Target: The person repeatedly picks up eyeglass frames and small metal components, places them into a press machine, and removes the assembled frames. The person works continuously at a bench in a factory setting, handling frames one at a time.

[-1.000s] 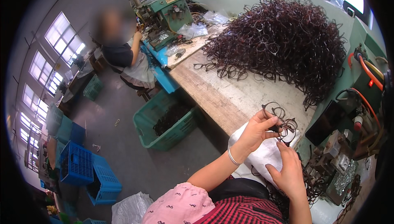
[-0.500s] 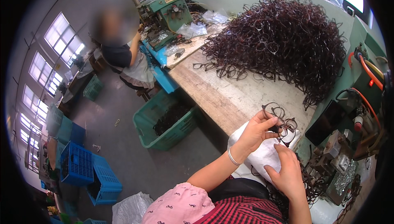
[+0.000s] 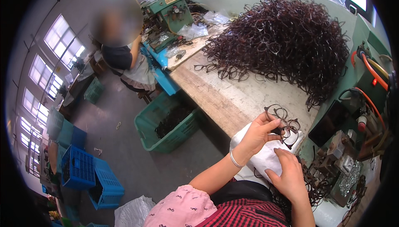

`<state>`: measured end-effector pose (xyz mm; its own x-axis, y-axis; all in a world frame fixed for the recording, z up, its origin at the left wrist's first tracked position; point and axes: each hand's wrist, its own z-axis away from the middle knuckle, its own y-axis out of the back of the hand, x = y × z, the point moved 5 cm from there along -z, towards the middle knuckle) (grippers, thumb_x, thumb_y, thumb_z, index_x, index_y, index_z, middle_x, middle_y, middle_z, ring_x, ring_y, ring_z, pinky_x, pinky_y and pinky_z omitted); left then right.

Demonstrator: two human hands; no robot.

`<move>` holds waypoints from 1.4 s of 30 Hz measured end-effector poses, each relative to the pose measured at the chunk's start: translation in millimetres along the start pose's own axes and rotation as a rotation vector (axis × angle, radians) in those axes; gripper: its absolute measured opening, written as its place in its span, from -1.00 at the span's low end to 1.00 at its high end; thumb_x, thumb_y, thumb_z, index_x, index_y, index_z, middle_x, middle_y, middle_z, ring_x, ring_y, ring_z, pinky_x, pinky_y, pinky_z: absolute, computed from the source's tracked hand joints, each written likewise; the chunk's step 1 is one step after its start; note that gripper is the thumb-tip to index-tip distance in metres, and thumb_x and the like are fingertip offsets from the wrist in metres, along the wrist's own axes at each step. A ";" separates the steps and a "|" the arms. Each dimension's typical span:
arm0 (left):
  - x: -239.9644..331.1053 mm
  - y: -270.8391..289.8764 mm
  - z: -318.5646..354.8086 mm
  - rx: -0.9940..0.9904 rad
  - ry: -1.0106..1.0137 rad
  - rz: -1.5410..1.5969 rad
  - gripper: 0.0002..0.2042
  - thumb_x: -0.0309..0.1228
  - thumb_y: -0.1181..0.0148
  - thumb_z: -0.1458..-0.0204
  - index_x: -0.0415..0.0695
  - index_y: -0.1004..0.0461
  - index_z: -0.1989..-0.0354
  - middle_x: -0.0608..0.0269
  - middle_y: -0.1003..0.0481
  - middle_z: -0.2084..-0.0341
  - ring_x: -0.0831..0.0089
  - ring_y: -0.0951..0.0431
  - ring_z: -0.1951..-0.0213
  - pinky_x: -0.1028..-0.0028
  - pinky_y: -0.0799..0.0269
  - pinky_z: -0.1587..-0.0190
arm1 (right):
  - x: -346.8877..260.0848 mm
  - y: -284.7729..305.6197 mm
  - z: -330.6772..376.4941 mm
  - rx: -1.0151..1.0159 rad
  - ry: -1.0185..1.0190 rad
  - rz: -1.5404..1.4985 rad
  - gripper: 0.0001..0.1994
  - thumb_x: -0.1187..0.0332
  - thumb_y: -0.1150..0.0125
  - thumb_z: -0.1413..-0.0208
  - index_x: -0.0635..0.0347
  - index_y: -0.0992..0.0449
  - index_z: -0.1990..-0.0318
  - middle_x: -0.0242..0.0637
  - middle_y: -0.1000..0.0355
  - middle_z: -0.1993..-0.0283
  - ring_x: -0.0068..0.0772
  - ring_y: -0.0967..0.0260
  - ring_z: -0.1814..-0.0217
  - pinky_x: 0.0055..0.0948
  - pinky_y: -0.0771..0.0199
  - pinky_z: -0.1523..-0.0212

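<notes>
My left hand (image 3: pixel 261 130) is closed around a few dark eyeglass frames (image 3: pixel 282 114), pinched between thumb and fingers; the rims and temples stick out past the fingertips. Under both hands lies a white cloth (image 3: pixel 266 160) over a padded shape at the bench edge. My right hand (image 3: pixel 291 173) rests by the cloth with thumb and fingers apart, and nothing shows in its grasp. More eyeglass frames lie beside my right wrist, partly hidden by the arm. A large heap of dark brown eyeglass frames (image 3: pixel 282 39) covers the far part of the wooden bench (image 3: pixel 224 98).
At the right stands a green machine with metal fixtures (image 3: pixel 343 152), orange hoses (image 3: pixel 374 71) and a dark phone-like slab (image 3: pixel 330 123). A green crate (image 3: pixel 166 135) holding dark pieces is on the floor at left. Beyond, a co-worker (image 3: pixel 120 56) sits by another green machine (image 3: pixel 168 10).
Almost nothing differs. My right hand has shifted very slightly, and the view has moved a little; the left hand keeps its grip on the eyeglass frames.
</notes>
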<state>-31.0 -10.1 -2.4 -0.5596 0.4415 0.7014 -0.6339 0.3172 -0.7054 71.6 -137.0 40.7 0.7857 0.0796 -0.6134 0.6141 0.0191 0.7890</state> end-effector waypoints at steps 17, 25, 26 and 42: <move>-4.0 -2.6 -0.1 0.001 0.038 -0.016 -0.89 -0.41 -0.16 -0.14 -0.10 -0.37 0.25 0.20 -0.47 0.31 0.33 -0.54 0.25 0.27 -0.55 0.18 | 0.8 -1.2 4.3 -0.126 -0.013 0.017 -0.44 0.23 -0.36 0.11 0.23 -0.41 -0.09 -0.05 -0.35 -0.15 -0.05 -0.21 -0.28 -0.07 -0.25 -0.18; -4.1 -4.3 5.5 -0.026 0.086 -0.081 -0.91 -0.38 -0.10 -0.18 -0.08 -0.36 0.24 0.23 -0.47 0.32 0.33 -0.54 0.26 0.24 -0.53 0.16 | 29.6 -9.4 39.1 -0.146 0.065 0.345 -0.45 0.28 -0.38 0.18 0.20 -0.43 -0.04 -0.13 -0.36 -0.11 -0.14 -0.24 -0.23 -0.09 -0.34 -0.05; -5.0 -3.7 5.5 -0.035 0.093 -0.075 -0.91 -0.39 -0.10 -0.18 -0.08 -0.36 0.24 0.24 -0.47 0.32 0.33 -0.54 0.26 0.24 -0.53 0.16 | 30.7 -10.8 45.5 -0.178 0.059 0.359 -0.44 0.28 -0.38 0.19 0.21 -0.42 -0.05 -0.12 -0.35 -0.11 -0.14 -0.24 -0.22 -0.10 -0.34 -0.04; -30.7 11.8 23.8 -0.028 0.172 -0.133 -0.92 -0.36 -0.05 -0.21 -0.07 -0.37 0.23 0.26 -0.47 0.31 0.41 -0.52 0.27 0.27 -0.52 0.16 | 43.7 -20.1 138.1 -0.043 -0.081 0.349 -0.53 0.40 -0.18 -0.03 0.15 -0.36 -0.16 -0.11 -0.27 -0.25 -0.04 -0.20 -0.29 -0.09 -0.34 -0.12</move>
<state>-34.0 -39.9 -29.8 -0.3717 0.5301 0.7622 -0.6795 0.4041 -0.6124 103.8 -271.6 -6.7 0.9519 0.0098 -0.3064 0.3056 0.0467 0.9510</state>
